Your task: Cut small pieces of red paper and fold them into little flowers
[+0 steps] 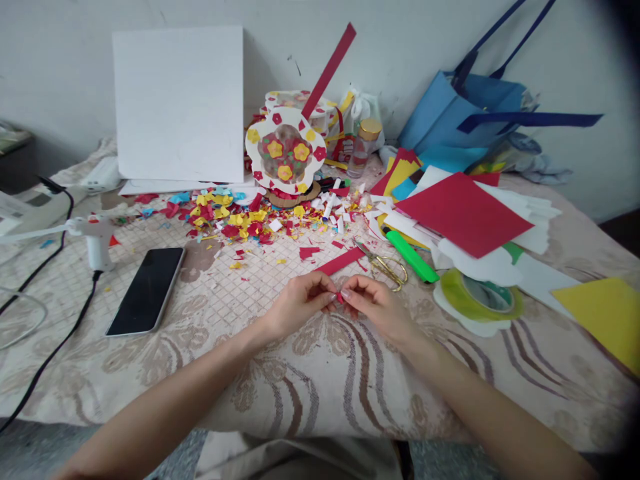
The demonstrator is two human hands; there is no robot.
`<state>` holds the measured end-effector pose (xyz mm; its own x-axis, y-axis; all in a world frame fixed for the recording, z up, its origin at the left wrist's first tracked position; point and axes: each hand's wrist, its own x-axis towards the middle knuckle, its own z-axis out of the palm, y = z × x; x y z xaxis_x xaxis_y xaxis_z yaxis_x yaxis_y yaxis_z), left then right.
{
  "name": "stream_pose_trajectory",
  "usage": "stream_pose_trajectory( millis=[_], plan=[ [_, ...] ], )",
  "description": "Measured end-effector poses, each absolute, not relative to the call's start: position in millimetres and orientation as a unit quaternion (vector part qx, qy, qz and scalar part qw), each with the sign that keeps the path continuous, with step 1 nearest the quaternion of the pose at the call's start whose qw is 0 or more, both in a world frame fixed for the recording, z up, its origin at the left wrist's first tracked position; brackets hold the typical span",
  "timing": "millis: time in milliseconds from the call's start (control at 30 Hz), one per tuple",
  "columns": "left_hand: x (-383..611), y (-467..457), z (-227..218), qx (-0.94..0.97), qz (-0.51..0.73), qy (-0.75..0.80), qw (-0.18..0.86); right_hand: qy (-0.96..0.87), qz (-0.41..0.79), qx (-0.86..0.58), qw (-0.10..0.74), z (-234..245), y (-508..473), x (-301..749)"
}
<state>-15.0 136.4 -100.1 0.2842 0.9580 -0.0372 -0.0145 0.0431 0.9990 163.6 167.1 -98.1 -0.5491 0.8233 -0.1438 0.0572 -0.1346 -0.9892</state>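
My left hand (300, 301) and my right hand (376, 303) meet just above the patterned cloth, fingers pinched together on a small red paper piece (339, 296). A red paper strip (341, 261) lies on the cloth just beyond my fingers. Gold-handled scissors (385, 264) rest to the right of the strip, next to a green marker (411, 256).
A black phone (147, 289) and a white glue gun (96, 237) with its cable lie at the left. Paper scraps (240, 223) and a flower-decorated plate (285, 151) sit behind. Coloured paper sheets (463, 212), a tape roll (479, 295) and a blue bag (450, 110) fill the right.
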Motion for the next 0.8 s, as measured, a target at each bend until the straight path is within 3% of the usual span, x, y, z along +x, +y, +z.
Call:
stream_pose_trajectory(
  millis=[400,633,800],
  plan=[
    [-14.5,136.0,-98.4,0.551,0.413,0.43,0.584,-0.618,0.631,-0.377,0.279,-97.3,167.1,164.7],
    [-14.2,136.7,-101.5,0.545,0.41,0.447,0.579,-0.765,0.403,-0.398,0.307,-90.7,159.5,163.4],
    [-14.3,135.8,-103.6,0.555,0.405,0.463,0.56,-0.798,0.346,-0.384,0.309,-92.3,158.7,163.8]
  ],
)
